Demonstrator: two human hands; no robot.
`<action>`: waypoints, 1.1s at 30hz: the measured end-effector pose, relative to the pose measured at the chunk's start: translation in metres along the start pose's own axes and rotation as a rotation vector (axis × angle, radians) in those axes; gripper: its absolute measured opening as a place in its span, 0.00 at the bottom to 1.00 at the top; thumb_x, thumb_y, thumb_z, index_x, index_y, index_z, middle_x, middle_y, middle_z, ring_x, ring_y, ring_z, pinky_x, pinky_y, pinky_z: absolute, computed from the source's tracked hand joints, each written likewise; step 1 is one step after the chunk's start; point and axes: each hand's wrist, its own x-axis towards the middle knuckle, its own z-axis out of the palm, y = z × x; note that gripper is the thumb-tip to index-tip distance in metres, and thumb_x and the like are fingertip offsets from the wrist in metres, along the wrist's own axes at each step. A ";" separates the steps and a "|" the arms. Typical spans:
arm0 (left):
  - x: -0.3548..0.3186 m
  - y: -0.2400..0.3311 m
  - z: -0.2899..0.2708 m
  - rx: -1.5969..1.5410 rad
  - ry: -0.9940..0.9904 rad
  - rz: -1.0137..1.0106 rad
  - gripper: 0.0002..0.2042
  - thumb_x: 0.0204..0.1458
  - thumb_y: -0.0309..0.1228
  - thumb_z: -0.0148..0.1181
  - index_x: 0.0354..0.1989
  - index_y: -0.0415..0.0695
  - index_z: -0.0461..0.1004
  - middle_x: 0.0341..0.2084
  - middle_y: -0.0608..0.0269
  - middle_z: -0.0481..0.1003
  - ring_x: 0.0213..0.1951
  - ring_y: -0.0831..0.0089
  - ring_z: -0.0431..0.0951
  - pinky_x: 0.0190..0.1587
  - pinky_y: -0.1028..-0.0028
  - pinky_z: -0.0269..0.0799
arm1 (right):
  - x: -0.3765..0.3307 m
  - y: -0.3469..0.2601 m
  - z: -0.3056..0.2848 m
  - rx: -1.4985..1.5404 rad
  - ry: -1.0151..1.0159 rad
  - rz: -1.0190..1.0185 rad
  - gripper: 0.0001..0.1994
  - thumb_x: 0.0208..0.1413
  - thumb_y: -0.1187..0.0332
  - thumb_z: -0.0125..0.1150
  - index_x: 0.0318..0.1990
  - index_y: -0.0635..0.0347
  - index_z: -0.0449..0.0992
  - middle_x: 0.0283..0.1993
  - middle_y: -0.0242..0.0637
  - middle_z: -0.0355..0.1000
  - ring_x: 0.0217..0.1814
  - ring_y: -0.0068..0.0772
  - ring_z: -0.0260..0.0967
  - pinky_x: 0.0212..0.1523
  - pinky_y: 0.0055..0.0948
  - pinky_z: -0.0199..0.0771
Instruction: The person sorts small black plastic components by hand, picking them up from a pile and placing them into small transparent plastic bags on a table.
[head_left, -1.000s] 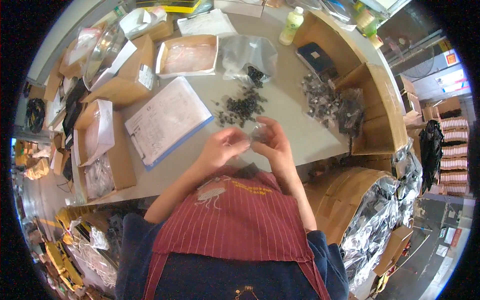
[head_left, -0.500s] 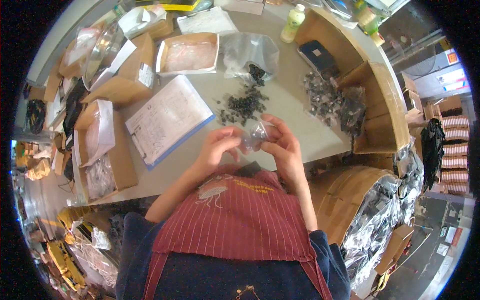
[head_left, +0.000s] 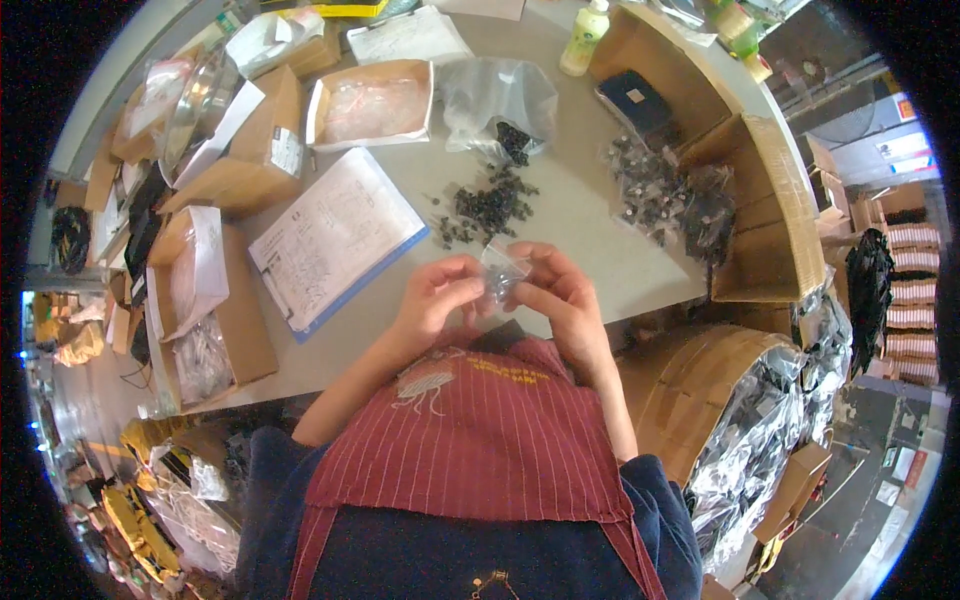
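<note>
A small clear plastic bag (head_left: 503,268) is held up between my two hands at the near edge of the table. My left hand (head_left: 445,293) pinches its left side, thumb against fingers. On the other side my right hand (head_left: 557,287) grips the bag with thumb and bent fingers. Whatever lies inside the bag is too small to make out. Just beyond my hands a loose pile of small black parts (head_left: 490,207) is spread on the table. More of them spill from the mouth of a large clear bag (head_left: 490,100) lying behind the pile.
Left of the pile lies a clipboard with papers (head_left: 335,240). Beyond it stands a shallow box of clear bags (head_left: 372,105). On the right, several small filled bags (head_left: 650,195) lie beside an open cardboard box (head_left: 765,215). A bottle (head_left: 584,40) stands at the back.
The small bag has turned more upright, its top edge now pointing up between my hands. My right fingers have come lower around it.
</note>
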 end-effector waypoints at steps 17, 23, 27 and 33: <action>-0.004 0.006 0.004 -0.031 0.060 0.024 0.05 0.60 0.25 0.56 0.40 0.38 0.76 0.31 0.66 0.77 0.34 0.81 0.74 0.38 0.78 0.69 | 0.004 -0.004 0.003 0.024 0.010 0.026 0.22 0.57 0.79 0.60 0.60 0.63 0.68 0.39 0.34 0.75 0.41 0.26 0.73 0.48 0.25 0.70; -0.005 0.009 0.006 0.108 0.053 0.058 0.07 0.54 0.25 0.63 0.39 0.40 0.74 0.32 0.68 0.75 0.36 0.82 0.73 0.40 0.77 0.69 | 0.004 -0.001 0.004 0.056 0.025 0.015 0.23 0.56 0.80 0.62 0.59 0.62 0.68 0.39 0.32 0.74 0.41 0.25 0.73 0.48 0.25 0.70; -0.005 0.010 0.002 0.127 0.028 0.051 0.08 0.52 0.25 0.64 0.39 0.41 0.74 0.32 0.69 0.74 0.36 0.82 0.72 0.40 0.77 0.69 | 0.002 -0.003 0.006 -0.023 0.017 0.014 0.23 0.56 0.81 0.62 0.59 0.61 0.68 0.39 0.31 0.74 0.42 0.22 0.72 0.48 0.24 0.70; -0.005 0.010 0.001 0.168 -0.038 0.042 0.12 0.54 0.26 0.61 0.45 0.42 0.71 0.36 0.70 0.71 0.39 0.83 0.69 0.42 0.80 0.65 | 0.000 -0.002 0.005 -0.204 -0.039 -0.053 0.25 0.55 0.81 0.63 0.61 0.60 0.66 0.42 0.31 0.72 0.45 0.22 0.70 0.48 0.25 0.70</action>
